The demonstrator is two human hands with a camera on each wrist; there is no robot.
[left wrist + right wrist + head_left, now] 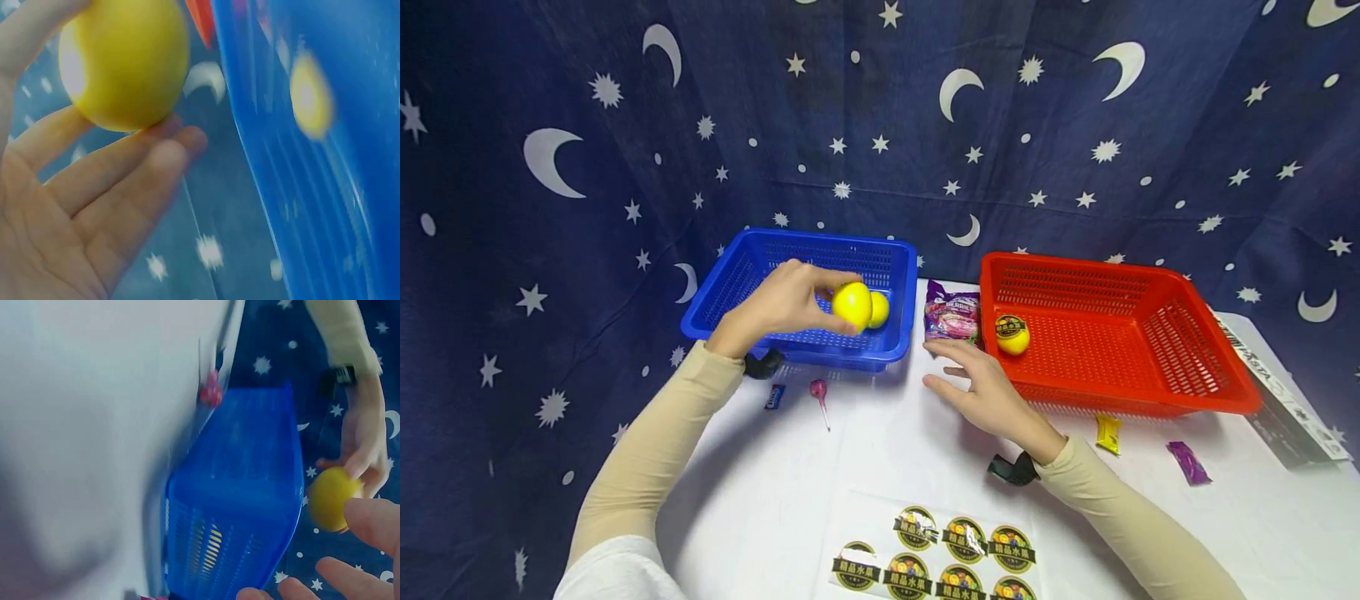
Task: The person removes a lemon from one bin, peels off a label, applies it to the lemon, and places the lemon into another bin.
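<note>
The head view is evenly and brightly lit from above, sharp at the centre, with soft shadows under the arms on the white surface and bowed edges. Both wrist views are hazy and smeared; the blue basket streaks with motion blur, and the near surface washes out to pale glare.

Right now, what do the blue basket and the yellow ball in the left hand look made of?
Blue basket: likely moulded plastic, glossy, with slotted mesh walls. Yellow ball in the left hand: smooth, faintly shiny skin with a highlight; plastic, rubber or foam, can't tell.
</note>
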